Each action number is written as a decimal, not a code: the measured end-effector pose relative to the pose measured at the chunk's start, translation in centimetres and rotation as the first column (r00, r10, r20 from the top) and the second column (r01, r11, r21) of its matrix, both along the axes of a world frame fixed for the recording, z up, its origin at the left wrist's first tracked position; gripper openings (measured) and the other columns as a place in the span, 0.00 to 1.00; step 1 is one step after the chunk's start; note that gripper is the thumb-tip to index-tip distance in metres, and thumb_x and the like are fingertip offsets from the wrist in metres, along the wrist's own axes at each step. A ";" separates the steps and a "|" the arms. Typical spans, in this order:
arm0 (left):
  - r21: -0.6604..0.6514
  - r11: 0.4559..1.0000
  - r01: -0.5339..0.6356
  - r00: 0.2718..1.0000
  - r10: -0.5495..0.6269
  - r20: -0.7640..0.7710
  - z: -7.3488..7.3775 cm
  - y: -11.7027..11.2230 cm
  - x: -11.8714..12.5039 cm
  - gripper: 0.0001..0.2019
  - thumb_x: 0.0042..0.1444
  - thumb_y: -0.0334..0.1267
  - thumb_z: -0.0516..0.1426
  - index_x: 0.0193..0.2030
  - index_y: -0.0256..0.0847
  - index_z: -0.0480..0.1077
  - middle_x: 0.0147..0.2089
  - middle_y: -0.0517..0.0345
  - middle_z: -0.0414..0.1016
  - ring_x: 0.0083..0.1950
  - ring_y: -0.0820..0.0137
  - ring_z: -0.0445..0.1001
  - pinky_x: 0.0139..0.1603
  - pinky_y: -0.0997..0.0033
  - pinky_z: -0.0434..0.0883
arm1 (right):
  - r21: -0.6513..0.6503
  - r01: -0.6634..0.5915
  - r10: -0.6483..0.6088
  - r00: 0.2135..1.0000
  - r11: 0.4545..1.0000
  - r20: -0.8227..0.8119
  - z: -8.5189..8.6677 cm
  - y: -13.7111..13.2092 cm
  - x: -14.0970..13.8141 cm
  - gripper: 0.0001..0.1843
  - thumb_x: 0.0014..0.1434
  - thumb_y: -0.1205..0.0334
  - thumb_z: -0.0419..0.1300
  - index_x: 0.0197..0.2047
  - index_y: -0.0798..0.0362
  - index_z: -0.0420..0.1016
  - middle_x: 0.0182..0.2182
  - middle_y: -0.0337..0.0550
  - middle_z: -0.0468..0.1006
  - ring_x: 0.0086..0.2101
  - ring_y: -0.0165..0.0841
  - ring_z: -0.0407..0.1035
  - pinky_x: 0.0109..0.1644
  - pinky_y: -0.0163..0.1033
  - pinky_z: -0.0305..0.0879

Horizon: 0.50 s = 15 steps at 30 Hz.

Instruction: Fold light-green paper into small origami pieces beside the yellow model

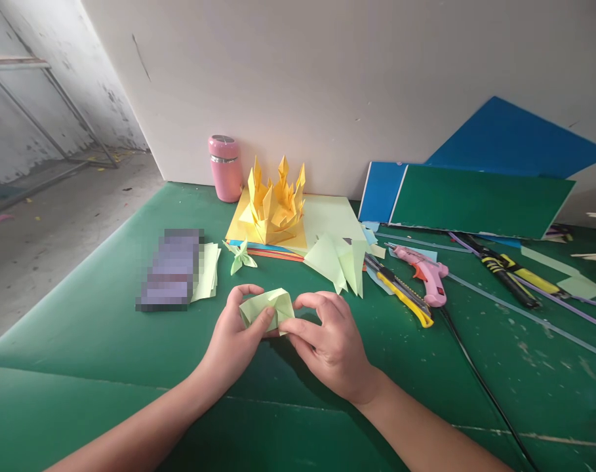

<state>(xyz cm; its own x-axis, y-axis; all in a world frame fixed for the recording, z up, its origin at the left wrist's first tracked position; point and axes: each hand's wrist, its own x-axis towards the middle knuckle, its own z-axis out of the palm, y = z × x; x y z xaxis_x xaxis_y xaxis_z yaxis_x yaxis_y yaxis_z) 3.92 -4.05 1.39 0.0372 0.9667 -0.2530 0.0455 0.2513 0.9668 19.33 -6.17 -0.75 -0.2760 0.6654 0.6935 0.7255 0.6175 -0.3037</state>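
A small pale green folded paper [258, 308] is held between my two hands above the green table. My left hand [238, 328] grips its left side, with the thumb pressed on its face. At the lower right corner, the thumb and fingers of my right hand [330, 344] pinch it. Just beyond the hands lies a small green origami flower [242, 257]. Larger folded green paper pieces [334, 262] sit behind my right hand. A yellow origami crown [274, 213] stands on a stack of coloured paper [327, 213].
A blurred-out dark rectangle [172, 269] overlaps small green sheets [206, 272] on the left. A pink bottle [225, 169] stands at the back. To the right lie a yellow utility knife [400, 292], a pink glue gun [428, 275] with its cord, pliers [511, 275] and glue sticks. Blue and green boards [479, 200] lean behind.
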 end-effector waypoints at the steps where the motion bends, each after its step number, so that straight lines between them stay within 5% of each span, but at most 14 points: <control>1: -0.001 1.000 0.000 1.000 0.000 -0.001 0.0 0.0 0.0 0.22 0.42 0.48 0.62 0.41 0.43 0.61 0.27 0.66 0.70 0.27 0.70 0.72 0.32 0.65 0.76 | 0.006 0.001 -0.001 1.000 1.000 0.021 0.0 0.0 0.0 0.11 0.62 0.68 0.55 0.33 0.49 0.77 0.36 0.45 0.72 0.38 0.36 0.64 0.42 0.42 0.63; 15: 0.005 0.999 -0.036 0.999 0.036 -0.011 0.0 0.0 -0.1 0.21 0.42 0.48 0.63 0.40 0.42 0.63 0.27 0.65 0.72 0.29 0.68 0.74 0.31 0.65 0.76 | 0.076 0.017 -0.022 0.997 0.997 0.071 0.1 0.2 0.0 0.06 0.63 0.66 0.56 0.37 0.53 0.75 0.33 0.46 0.75 0.35 0.35 0.65 0.39 0.42 0.62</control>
<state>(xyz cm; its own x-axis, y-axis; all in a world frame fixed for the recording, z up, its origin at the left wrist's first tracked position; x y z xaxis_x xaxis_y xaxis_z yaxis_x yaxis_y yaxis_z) 3.77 -4.06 1.38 -0.0006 0.9686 -0.2487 0.0468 0.2485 0.9675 19.37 -5.94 -0.66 -0.3139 0.6181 0.7207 0.7560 0.6219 -0.2041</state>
